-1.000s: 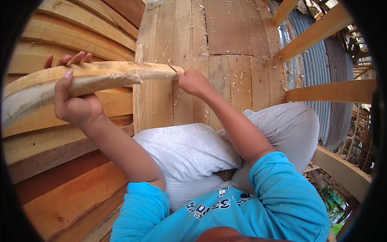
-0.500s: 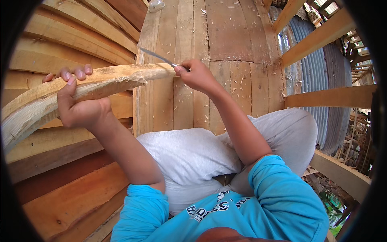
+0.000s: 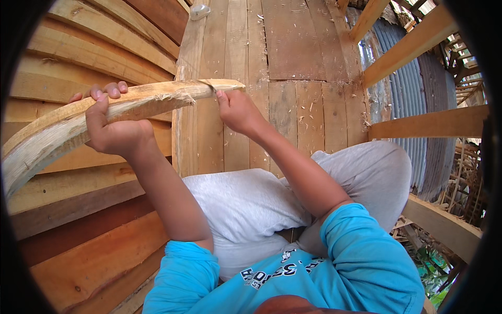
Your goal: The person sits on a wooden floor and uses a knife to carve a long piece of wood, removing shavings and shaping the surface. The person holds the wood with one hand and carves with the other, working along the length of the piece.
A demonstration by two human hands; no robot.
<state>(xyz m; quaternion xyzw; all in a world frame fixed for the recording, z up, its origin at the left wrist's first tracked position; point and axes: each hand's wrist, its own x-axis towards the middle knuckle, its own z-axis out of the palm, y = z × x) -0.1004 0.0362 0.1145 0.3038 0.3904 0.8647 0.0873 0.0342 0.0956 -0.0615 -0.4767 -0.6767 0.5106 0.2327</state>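
A long curved piece of wood (image 3: 146,94) runs from the left rim to a pale pointed end over the planks. It has a rough, splintered step along its near edge. My left hand (image 3: 117,133) is closed around its middle, with the thumb in front and the fingertips over the top. In my right hand (image 3: 238,111) is a knife (image 3: 210,85), gripped by a handle that my fingers hide. Its thin blade lies against or across the wood near the pointed end; motion blur smears the outer part of the blade.
Wood shavings lie scattered on the plank floor (image 3: 293,47). Stacked boards (image 3: 94,225) rise along the left. A small clear container (image 3: 200,11) stands at the far edge. On the right are wooden rails (image 3: 429,123) and corrugated metal sheets (image 3: 402,78). My bent legs (image 3: 361,167) are close in front.
My right hand has moved left with the knife, bringing the blade back along the pointed end. The wood and my left hand have shifted slightly to the right.
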